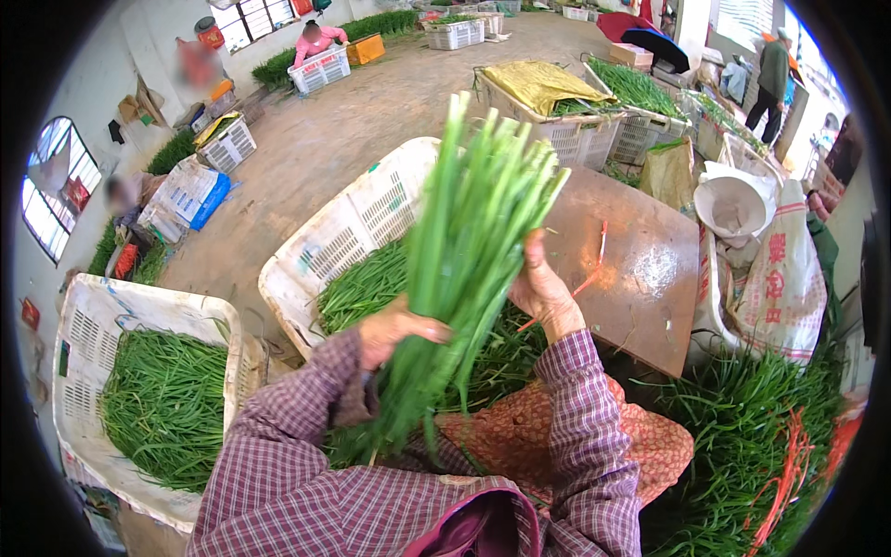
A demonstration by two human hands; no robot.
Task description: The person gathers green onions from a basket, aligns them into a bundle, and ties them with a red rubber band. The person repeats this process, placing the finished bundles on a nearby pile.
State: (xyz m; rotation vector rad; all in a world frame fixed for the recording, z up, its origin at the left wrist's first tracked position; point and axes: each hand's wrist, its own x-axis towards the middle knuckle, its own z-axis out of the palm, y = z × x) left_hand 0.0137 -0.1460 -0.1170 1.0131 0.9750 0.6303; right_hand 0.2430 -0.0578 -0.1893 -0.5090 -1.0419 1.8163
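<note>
A thick bunch of long green leafy stalks (459, 257), pale at the cut ends, stands nearly upright before me, pale ends up. Around its lower part my left hand (400, 331) is closed, thumb across the front. My right hand (546, 289) rests against the bunch's right side, thumb raised and palm towards the stalks; its fingers are partly hidden behind them. The loose leaf tips hang over my lap and are somewhat blurred. Just right of my right hand, red ties (600, 257) lie on a brown board (640, 292).
White plastic crates (233, 355) of greens stand to the left and directly ahead (278, 268). A heap of loose greens (752, 411) with red ties (786, 473) lies at right, below a printed white sack (786, 292). Farther off are more crates (571, 139) and several people.
</note>
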